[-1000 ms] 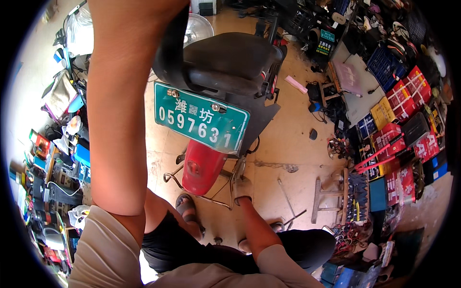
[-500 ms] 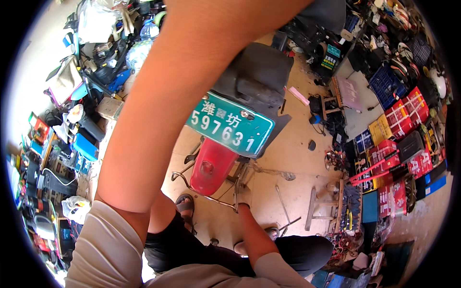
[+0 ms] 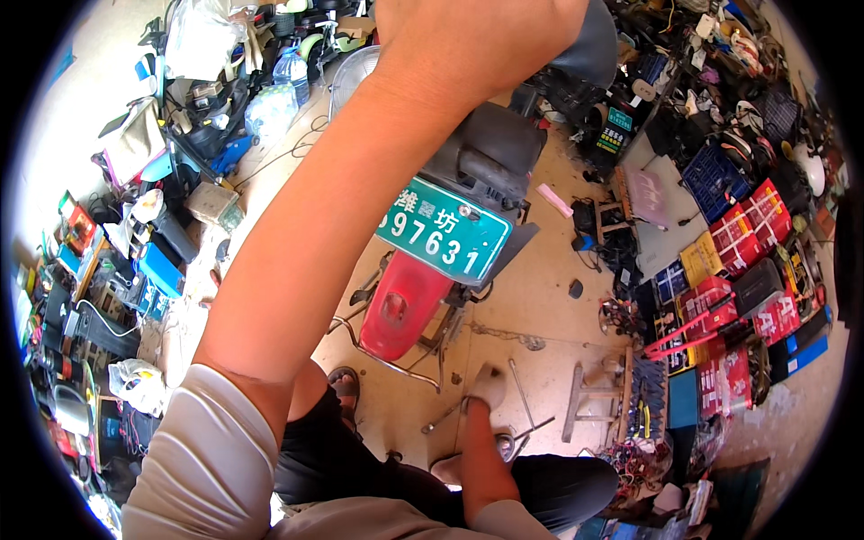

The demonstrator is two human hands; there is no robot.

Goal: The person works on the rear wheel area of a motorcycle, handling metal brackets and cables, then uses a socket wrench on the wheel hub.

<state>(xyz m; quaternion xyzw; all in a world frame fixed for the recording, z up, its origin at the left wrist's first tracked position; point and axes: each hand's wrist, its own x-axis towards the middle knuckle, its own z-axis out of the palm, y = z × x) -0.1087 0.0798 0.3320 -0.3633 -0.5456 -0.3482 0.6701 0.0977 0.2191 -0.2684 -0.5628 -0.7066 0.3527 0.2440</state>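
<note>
Raised across the view, my left arm ends in my left hand (image 3: 499, 31) at the top edge; its fingers are out of the picture. Below it is the rear of a motorbike, with a dark seat (image 3: 490, 148), a green number plate (image 3: 450, 236) and a red rear fender (image 3: 403, 304). My right hand (image 3: 487, 387), apparently in a pale glove, is low over the floor, to the right of the fender and apart from it. From its closed fingers a slim metal tool (image 3: 443, 418) with a rounded end sticks out to the left.
A metal rod (image 3: 520, 391) and a dark bar (image 3: 535, 427) lie by my right foot. At right stand a small wooden stool (image 3: 585, 400), a rack of pliers (image 3: 646, 396) and red boxes (image 3: 724, 382). Piled parts and a blue box (image 3: 160, 270) line the left.
My right hand has moved right, away from the motorbike's rear frame, and the slim metal tool now shows in it. My left hand has come partly into view at the top.
</note>
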